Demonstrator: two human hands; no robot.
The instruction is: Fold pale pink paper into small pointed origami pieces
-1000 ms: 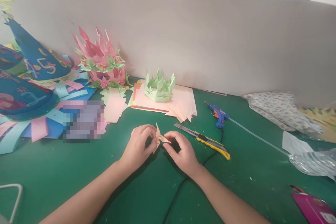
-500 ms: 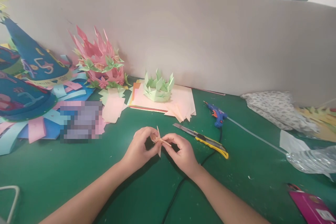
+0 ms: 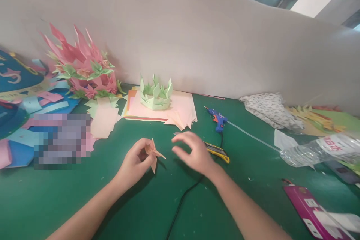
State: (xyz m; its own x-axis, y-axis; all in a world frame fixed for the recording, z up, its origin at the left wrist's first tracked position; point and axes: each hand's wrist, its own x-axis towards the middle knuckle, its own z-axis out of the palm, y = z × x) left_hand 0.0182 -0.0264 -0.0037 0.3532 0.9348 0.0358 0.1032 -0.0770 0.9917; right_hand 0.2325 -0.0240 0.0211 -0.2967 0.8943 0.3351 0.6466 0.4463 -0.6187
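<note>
Between the thumb and fingers of my left hand (image 3: 137,159) is a small peach folded-paper flower (image 3: 154,154), its pointed petals sticking out to the right and down. My right hand (image 3: 194,153) hovers to the right of it, fingers apart and holding nothing. Partly behind that hand lies a yellow utility knife (image 3: 221,154), its blade tip just showing. Farther back rests a blue glue gun (image 3: 218,120) with a long clear glue stick (image 3: 253,136) in its rear. A light green paper crown (image 3: 156,97) stands on a stack of coloured paper (image 3: 182,99).
Pink paper crowns with flowers (image 3: 84,69) stand at the back left, near blue felt hats (image 3: 17,75) and paper strips. To the right lie a plastic bottle (image 3: 312,152), a patterned cloth (image 3: 270,109) and a magenta power strip (image 3: 303,204). A black cord (image 3: 182,198) crosses the green table.
My right hand has let go of the paper flower and moved away to the right, its fingers opening. My left hand still holds the flower. The view has turned to the right.
</note>
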